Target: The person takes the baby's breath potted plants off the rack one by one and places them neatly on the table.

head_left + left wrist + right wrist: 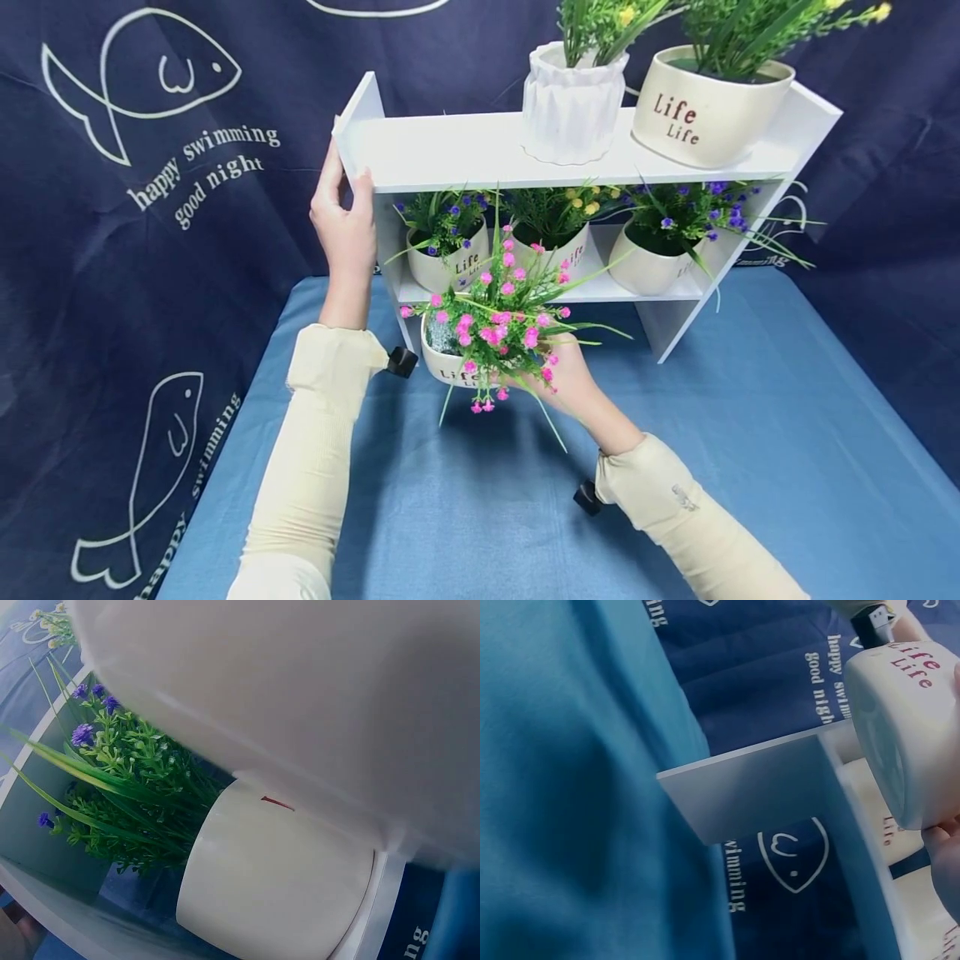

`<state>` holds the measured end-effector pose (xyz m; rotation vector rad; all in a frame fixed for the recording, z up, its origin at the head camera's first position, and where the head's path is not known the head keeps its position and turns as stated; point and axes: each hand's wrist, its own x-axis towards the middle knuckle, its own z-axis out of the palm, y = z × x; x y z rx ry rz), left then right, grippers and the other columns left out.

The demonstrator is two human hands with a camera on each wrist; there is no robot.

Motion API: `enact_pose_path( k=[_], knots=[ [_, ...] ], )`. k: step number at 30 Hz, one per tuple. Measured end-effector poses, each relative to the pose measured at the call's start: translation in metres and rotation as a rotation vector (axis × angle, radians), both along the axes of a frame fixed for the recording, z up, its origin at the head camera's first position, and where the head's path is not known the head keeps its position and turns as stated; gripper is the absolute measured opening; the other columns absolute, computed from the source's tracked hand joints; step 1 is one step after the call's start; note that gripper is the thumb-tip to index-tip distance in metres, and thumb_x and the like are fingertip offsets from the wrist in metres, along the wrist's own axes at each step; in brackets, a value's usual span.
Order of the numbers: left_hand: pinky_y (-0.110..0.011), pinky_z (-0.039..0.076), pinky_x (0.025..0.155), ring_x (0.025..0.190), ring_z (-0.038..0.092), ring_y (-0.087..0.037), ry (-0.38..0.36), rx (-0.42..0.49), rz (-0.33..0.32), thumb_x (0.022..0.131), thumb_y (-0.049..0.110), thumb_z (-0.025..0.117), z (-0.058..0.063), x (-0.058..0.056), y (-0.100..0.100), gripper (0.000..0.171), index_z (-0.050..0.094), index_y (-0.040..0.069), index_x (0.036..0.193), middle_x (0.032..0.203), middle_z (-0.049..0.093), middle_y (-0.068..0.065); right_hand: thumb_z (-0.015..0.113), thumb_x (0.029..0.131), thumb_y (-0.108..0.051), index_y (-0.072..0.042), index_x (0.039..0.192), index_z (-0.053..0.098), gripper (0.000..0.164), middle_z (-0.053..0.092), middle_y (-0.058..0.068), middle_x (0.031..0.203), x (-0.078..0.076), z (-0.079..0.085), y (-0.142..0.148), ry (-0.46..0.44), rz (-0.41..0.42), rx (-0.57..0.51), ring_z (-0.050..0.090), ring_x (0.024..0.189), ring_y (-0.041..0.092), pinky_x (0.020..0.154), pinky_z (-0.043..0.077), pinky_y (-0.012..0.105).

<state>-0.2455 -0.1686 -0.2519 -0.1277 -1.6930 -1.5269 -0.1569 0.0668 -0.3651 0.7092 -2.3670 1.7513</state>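
At the grip: we record one right hand [566, 375] holding a smooth, rounded cream pot lettered "Life" [442, 365], with pink artificial flowers [495, 329], in front of the lower shelf. Left of and above it, we list one left hand [345, 225], thumb and fingers about the side panel of a white two-tier shelf unit [450, 142]. Behind the grip, we count three cream pots: purple-flowered [429, 268], yellow-flowered [577, 247], purple-flowered [648, 268]. Higher, rightward: one white fluted vase [576, 104], one large cream "Life" pot [708, 108]. Below: blue cloth [480, 517]. Outermost: navy fish-patterned curtain [60, 267].
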Motion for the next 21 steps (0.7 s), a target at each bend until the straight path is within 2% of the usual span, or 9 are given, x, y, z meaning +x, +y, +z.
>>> enact_pose_path(
  k=[3,6,9,13,15,21],
  knots=[
    [-0.020,0.042,0.103,0.123,0.057,-0.011,0.004,-0.001,0.004,0.091,0.005,0.056,-0.001,-0.001,0.000,0.048,0.053,0.007,0.138,0.142,0.055,-0.006,0.080,0.068,0.008,0.010,0.120,0.060,0.055,0.066,0.025,0.116,-0.001,-0.007,-0.002,-0.010,0.030,-0.023,0.057,0.100,-0.011,0.092,0.051,0.022],
    [-0.019,0.042,0.103,0.123,0.056,-0.008,0.004,0.007,-0.002,0.091,0.004,0.056,-0.001,-0.002,0.000,0.048,0.053,0.007,0.138,0.142,0.055,-0.005,0.081,0.066,0.008,0.010,0.119,0.060,0.057,0.066,0.024,0.116,-0.002,-0.013,-0.004,-0.007,0.021,-0.013,0.058,0.100,-0.009,0.092,0.051,0.023],
    [-0.019,0.041,0.104,0.123,0.056,-0.007,0.006,0.003,0.000,0.091,0.004,0.056,-0.001,-0.002,0.000,0.048,0.053,0.006,0.138,0.142,0.055,-0.006,0.085,0.065,0.002,0.006,0.119,0.063,0.059,0.068,0.019,0.115,-0.003,-0.019,-0.006,0.033,-0.017,0.062,0.061,0.102,-0.001,0.093,0.052,0.026],
    [-0.020,0.041,0.105,0.124,0.055,-0.008,0.009,-0.005,0.005,0.091,0.004,0.056,-0.001,-0.001,0.000,0.048,0.053,0.006,0.138,0.142,0.055,-0.007,0.088,0.064,-0.003,0.004,0.119,0.064,0.060,0.070,0.016,0.114,-0.004,-0.026,-0.010,0.061,-0.032,0.133,0.065,0.108,0.018,0.095,0.051,0.031],
    [-0.021,0.040,0.106,0.126,0.055,-0.008,0.012,-0.002,0.000,0.091,0.003,0.056,-0.001,-0.001,0.000,0.048,0.053,0.006,0.139,0.143,0.054,-0.006,0.087,0.065,-0.003,0.005,0.118,0.064,0.059,0.070,0.018,0.113,-0.004,-0.029,-0.011,0.065,-0.036,0.135,0.066,0.106,0.026,0.093,0.053,0.034],
    [-0.024,0.041,0.106,0.130,0.051,-0.009,0.032,0.021,-0.045,0.092,0.000,0.054,-0.003,-0.004,0.000,0.050,0.050,0.007,0.140,0.146,0.051,-0.004,0.085,0.066,-0.001,0.008,0.115,0.064,0.055,0.070,0.021,0.109,-0.006,-0.042,-0.014,0.040,-0.018,0.109,0.067,0.102,0.030,0.090,0.054,0.034]
  ],
)
